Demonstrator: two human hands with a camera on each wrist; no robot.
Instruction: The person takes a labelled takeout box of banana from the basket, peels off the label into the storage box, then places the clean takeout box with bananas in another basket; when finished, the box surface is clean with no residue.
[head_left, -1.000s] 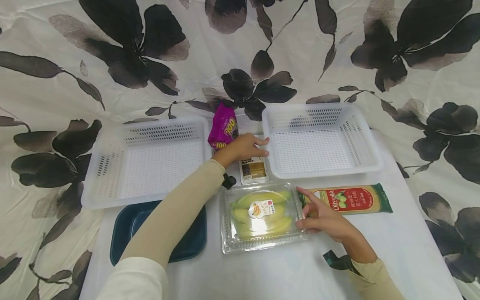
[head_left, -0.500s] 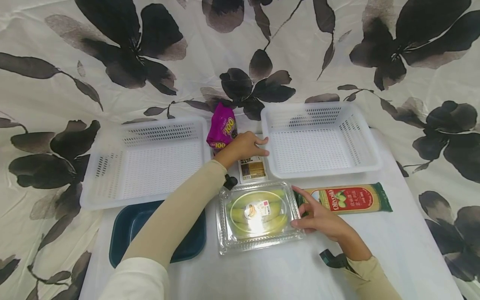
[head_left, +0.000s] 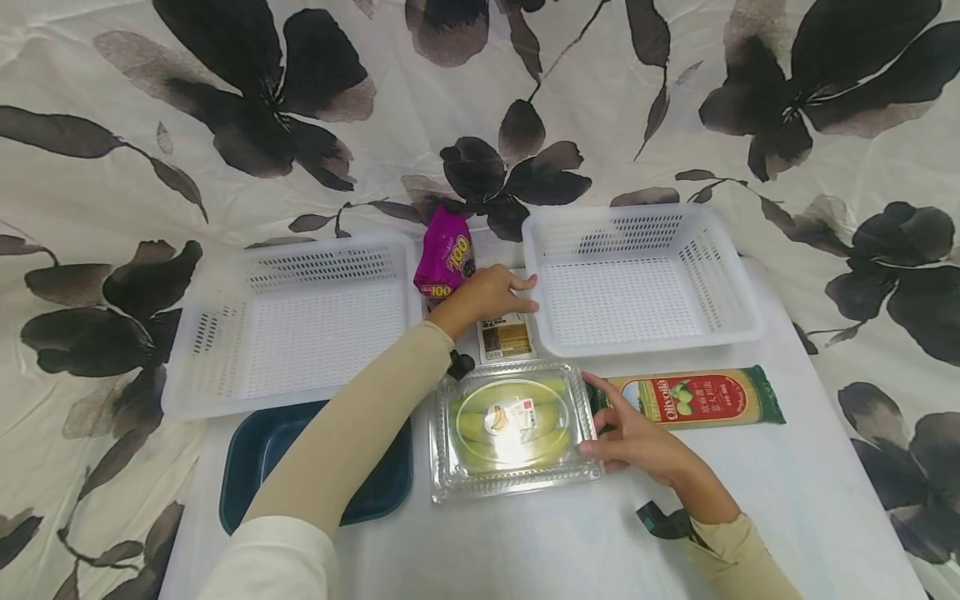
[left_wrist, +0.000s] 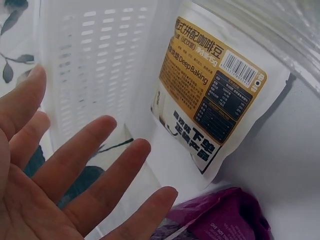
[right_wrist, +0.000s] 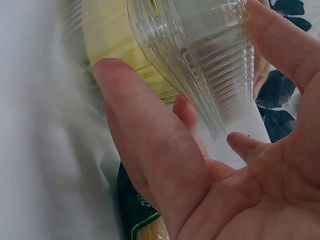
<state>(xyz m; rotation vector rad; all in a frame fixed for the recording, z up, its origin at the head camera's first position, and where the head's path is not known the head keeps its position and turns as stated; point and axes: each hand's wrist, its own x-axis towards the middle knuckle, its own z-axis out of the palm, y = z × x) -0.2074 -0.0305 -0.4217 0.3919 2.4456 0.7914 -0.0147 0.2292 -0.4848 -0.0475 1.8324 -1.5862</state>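
Note:
My left hand (head_left: 491,293) reaches to the left end of the right-hand white basket (head_left: 645,304), thumb and fingertips at its rim. In the left wrist view its fingers are extended with nothing between them. Under it lies a coffee-bean pouch (left_wrist: 205,92), partly covered in the head view, and beside it a purple snack bag (head_left: 446,254). My right hand (head_left: 633,437) holds the right edge of a clear plastic box of bananas (head_left: 513,429), with its index finger by the far corner and thumb nearer me. Some of its fingers are hidden by the box.
Another white perforated basket (head_left: 322,333) stands at the left. A dark blue tray (head_left: 386,467) sits in front of it, partly behind the left forearm. A red and green pasta packet (head_left: 705,397) lies right of the box. Floral cloth (head_left: 615,100) hangs behind the white table.
The banana box has shifted slightly left with my right hand, and the reflection on its lid has changed. My left hand has stayed almost in place by the right-hand basket.

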